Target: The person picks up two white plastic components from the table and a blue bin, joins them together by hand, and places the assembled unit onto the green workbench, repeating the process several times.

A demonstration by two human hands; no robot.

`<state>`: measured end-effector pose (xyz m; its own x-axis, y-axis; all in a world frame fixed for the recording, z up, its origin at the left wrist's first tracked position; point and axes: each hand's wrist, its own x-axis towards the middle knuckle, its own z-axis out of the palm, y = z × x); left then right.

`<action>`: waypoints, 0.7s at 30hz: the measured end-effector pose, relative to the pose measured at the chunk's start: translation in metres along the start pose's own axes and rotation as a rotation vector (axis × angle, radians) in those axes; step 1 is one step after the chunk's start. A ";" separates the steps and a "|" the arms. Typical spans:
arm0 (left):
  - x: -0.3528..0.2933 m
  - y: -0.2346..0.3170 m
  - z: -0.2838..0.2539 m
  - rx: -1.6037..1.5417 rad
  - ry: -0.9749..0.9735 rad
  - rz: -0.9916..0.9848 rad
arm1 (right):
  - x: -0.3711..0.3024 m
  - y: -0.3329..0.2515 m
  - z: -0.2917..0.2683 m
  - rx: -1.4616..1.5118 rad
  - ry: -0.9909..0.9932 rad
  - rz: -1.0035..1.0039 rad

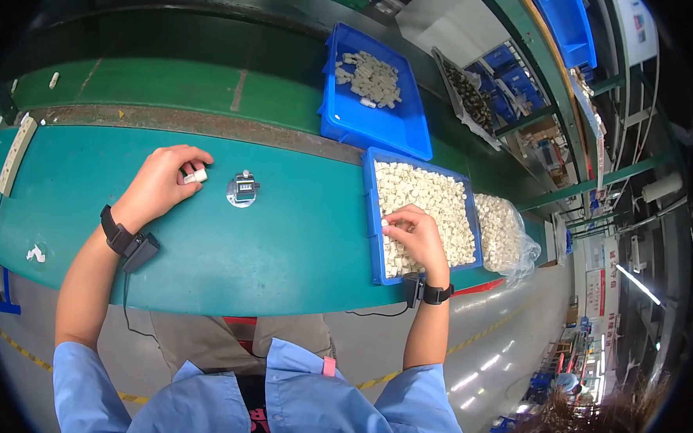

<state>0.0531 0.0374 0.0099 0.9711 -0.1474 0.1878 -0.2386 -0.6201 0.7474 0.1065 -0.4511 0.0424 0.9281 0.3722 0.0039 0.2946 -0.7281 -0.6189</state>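
My left hand (159, 184) is closed, its fingertips pinching a small white cylindrical piece (196, 176) above the green tabletop (300, 219). Just right of it sits a small tally counter (244, 187) on a round, pale base. My right hand (416, 238) reaches over the left side of a blue bin (374, 223) heaped with small white pieces (431, 188). Its thumb and forefinger pinch together at a white piece (385, 224). Each wrist wears a black strap with a small box and cable.
Beyond the near bin stands another blue bin (330, 115) holding a smaller pile of pieces (370, 76). A clear plastic bag (508, 231) of white pieces rests at the right. A beige strip (16, 159) and a white scrap (35, 253) lie at the left.
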 end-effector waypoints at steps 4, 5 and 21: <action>-0.001 0.003 -0.001 -0.092 0.044 0.014 | -0.006 -0.026 -0.001 0.244 0.179 0.013; 0.003 0.008 0.002 -0.149 0.053 0.027 | -0.008 -0.038 -0.003 0.370 0.262 0.051; -0.017 0.021 0.005 -0.415 0.106 0.329 | 0.051 -0.151 0.112 0.979 -0.373 -0.204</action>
<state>0.0320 0.0235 0.0193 0.8440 -0.1901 0.5015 -0.5331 -0.1943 0.8234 0.0840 -0.2581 0.0478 0.7050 0.7081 0.0409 -0.0281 0.0855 -0.9959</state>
